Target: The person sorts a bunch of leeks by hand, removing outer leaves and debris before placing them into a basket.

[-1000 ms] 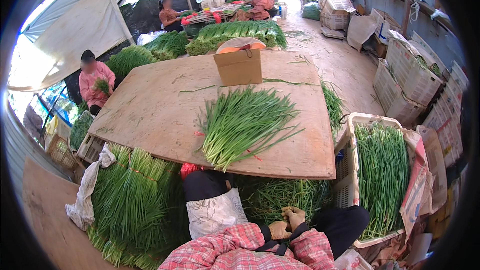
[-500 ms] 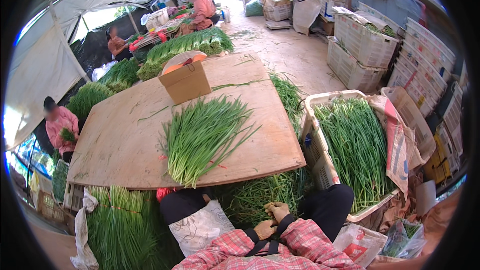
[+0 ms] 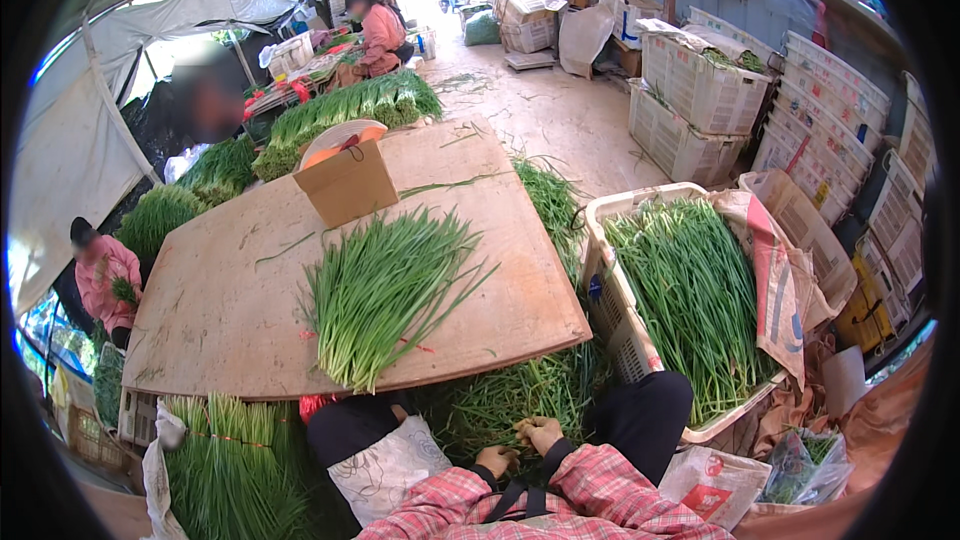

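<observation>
The work with the long green stems looks partway along: at the lower left stands a bundle of greens (image 3: pixel 235 480) with a reddish band (image 3: pixel 238 439) round it, which I would count as done, and the crate (image 3: pixel 628 332) on the right is filled with greens laid lengthwise. What seems left is the loose-looking pile of stems (image 3: pixel 385 295) on the bench (image 3: pixel 215 290) — its tips fan out, and a red strip (image 3: pixel 418 345) shows beside its pale ends, though whether anything goes round the pile cannot be made out. More stems lie in a tangled heap (image 3: pixel 520 395) below the bench's near edge, apparently not sorted. The pile on the bench is ahead of both hands and to their left, well apart from either; the heap is much nearer, just beyond and beneath them. The left hand (image 3: pixel 496 460) and right hand (image 3: pixel 541 434) are held low in front of the body, close to each other, the right one slightly farther forward. The right hand's fingers are curled inward — whether either hand grips a stem, I cannot tell at this size.
</observation>
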{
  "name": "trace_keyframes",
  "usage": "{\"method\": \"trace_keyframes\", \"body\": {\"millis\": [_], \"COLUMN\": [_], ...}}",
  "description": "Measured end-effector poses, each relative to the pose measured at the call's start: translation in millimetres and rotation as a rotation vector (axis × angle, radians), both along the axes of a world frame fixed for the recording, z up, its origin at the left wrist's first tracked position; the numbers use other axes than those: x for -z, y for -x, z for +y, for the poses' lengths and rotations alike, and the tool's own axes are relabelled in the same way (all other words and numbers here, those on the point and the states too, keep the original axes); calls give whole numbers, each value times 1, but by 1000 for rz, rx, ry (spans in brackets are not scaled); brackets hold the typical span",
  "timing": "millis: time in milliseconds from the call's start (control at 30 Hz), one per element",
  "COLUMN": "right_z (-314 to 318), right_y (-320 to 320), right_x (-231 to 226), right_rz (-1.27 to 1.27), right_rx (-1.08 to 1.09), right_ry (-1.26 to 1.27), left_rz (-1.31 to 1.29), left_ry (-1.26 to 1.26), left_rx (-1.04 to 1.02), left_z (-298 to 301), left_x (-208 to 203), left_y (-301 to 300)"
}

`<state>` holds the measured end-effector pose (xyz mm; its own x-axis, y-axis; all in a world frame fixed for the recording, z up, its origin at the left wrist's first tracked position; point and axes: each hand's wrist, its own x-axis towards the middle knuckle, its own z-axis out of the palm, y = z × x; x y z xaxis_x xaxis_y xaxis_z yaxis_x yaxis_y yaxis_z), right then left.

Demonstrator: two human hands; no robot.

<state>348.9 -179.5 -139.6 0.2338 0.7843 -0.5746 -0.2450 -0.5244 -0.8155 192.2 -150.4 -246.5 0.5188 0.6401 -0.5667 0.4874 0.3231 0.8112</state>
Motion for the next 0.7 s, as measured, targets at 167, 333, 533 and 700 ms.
{"method": "trace_keyframes", "body": {"millis": [167, 333, 533, 700], "right_z": [4, 3, 2, 3], "right_y": [-2, -1, -2, -2], "right_x": [9, 9, 3, -6], "right_rz": [-33, -44, 17, 11], "right_rx": [9, -11, 31, 17], "right_ry": [-28, -29, -35, -41], "left_rz": [-18, -74, 52, -2], "left_ry": [191, 372, 401, 429], "left_rx": [-305, -375, -423, -399], "left_z": [8, 9, 11, 15], "left_x": [-14, -3, -20, 6], "left_y": [-4, 5, 1, 8]}}
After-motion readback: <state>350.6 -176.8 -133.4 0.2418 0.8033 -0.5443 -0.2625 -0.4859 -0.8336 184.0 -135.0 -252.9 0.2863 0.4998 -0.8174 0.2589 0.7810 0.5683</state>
